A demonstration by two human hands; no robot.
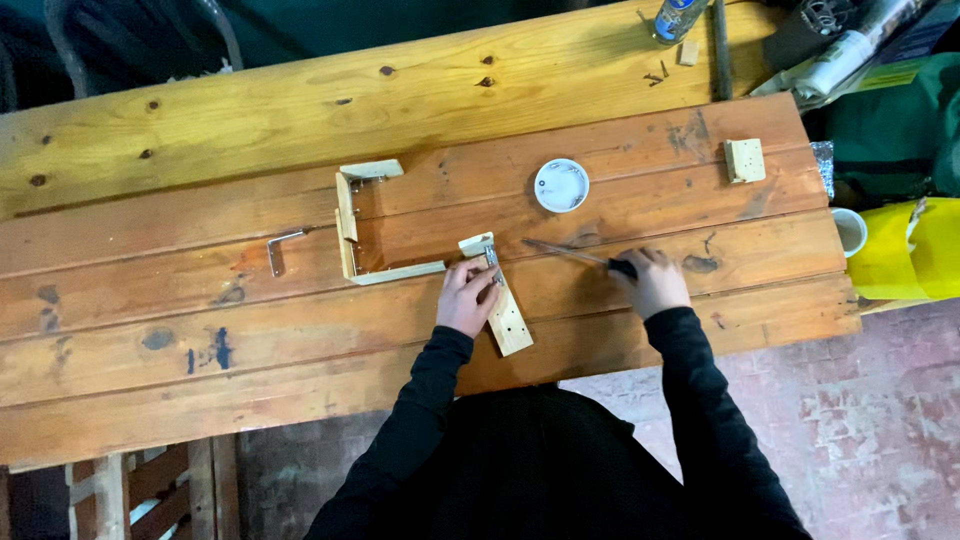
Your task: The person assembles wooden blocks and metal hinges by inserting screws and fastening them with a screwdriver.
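My left hand (pixel 467 296) presses on a short pale wood strip (pixel 503 303) that lies slanted on the wooden table (pixel 200 330). A small metal bracket (pixel 490 253) sits at the strip's upper end. My right hand (pixel 652 281) grips the dark handle of a screwdriver (pixel 570 253), whose long shaft points left toward the bracket. Left of the strip lies a partly built frame of pale wood strips (pixel 347 232), open to the right.
A loose metal angle bracket (pixel 279 247) lies left of the frame. A round white lid (pixel 561 185) and a small wood block (pixel 744 160) sit farther back. A white cup (pixel 849 231), yellow bag (pixel 915 250) and clutter crowd the right edge.
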